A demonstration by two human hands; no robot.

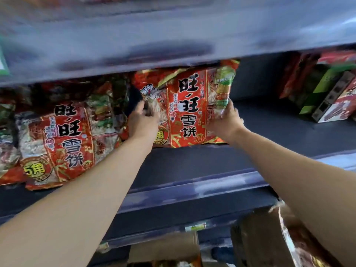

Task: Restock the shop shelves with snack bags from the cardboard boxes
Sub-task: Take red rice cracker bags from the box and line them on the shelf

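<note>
Both hands grip one red snack bag [185, 108] by its side edges: left hand [141, 122] on the bag's left edge, right hand [225, 122] on its right edge. Bag stands upright on the dark shelf [269, 120], top nearly touching the upper shelf [154, 35]. Left of the grip, matching snack bags [59, 143] lean in a row. Right of it, boxed goods [333, 97], well apart. Below the right forearm, a cardboard box [258, 239].

Red-and-gold snack bag [185, 108] with black characters; dark grey shelf [192, 166]; green-striped box [316, 93].
</note>
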